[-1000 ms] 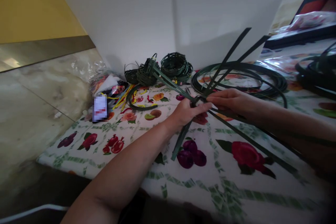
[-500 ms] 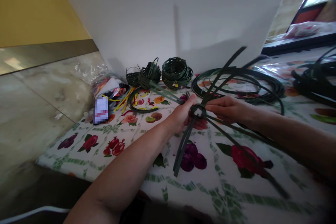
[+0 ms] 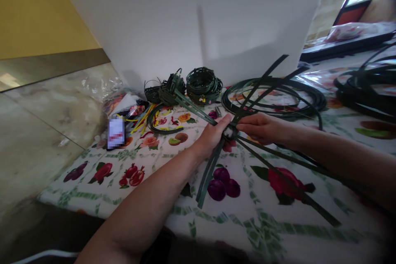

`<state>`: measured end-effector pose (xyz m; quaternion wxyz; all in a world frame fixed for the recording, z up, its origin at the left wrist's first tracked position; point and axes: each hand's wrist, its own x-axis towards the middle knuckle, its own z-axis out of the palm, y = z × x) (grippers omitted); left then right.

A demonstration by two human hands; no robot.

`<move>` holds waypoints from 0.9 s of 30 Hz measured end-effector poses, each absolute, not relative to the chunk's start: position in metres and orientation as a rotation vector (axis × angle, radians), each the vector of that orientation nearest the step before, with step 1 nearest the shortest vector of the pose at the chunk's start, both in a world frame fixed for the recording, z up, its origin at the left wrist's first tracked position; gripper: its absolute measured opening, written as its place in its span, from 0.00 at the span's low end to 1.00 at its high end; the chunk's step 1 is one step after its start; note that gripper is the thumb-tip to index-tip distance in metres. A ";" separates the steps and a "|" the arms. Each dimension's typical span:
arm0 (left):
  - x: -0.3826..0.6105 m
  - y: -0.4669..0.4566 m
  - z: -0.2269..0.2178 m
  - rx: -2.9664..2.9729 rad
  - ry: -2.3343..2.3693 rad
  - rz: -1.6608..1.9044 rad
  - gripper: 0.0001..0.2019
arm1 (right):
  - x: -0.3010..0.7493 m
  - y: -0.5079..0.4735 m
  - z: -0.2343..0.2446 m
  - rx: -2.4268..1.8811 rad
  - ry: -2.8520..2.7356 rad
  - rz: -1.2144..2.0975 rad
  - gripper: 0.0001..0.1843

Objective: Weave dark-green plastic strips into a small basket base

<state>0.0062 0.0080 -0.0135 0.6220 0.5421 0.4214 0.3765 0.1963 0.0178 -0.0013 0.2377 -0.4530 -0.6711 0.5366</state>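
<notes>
Loose strips [image 3: 202, 200] splay toward the tabletop's [image 3: 229, 237] front edge; if one snags, I'd guess the woven ring [image 3: 229, 133] loosens. Ring's about mid-tabletop, left hand [image 3: 214, 135] wrapped snugly on its left side, right hand [image 3: 260, 128] pinching a strip at its right, coil [image 3: 320, 101] by the back edge.

1. Woven piece [image 3: 229, 133]: dark green.
2. Round basket [image 3: 201, 90]: dark green, yellow and pink specks.
3. Large coil [image 3: 318, 101]: blackish green.
4. Tablecloth [image 3: 235, 223]: white, printed with red flowers, purple fruit, green bands.
5. Wall [image 3: 154, 16]: pale grey.
</notes>
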 end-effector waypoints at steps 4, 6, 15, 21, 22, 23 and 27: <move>0.007 0.007 -0.015 1.308 0.954 0.898 0.24 | 0.198 0.020 -0.004 -1.210 -1.816 1.537 0.36; 0.007 0.008 -0.017 1.328 0.930 0.910 0.25 | 0.200 0.021 -0.005 -1.194 -1.809 1.559 0.35; 0.006 0.008 -0.016 1.349 0.820 0.953 0.28 | 0.205 0.016 0.006 -1.147 -1.794 1.569 0.35; 0.003 0.009 -0.011 1.338 0.782 0.959 0.26 | 0.214 0.021 0.011 -1.129 -1.843 1.489 0.33; 0.003 0.009 -0.010 1.327 0.785 0.959 0.26 | 0.215 0.022 0.012 -1.132 -1.841 1.478 0.33; 0.002 0.010 -0.010 1.313 0.786 0.958 0.25 | 0.216 0.023 0.013 -1.136 -1.837 1.471 0.33; 0.001 0.013 -0.011 1.280 0.772 0.974 0.26 | 0.219 0.024 0.015 -1.124 -1.796 1.486 0.33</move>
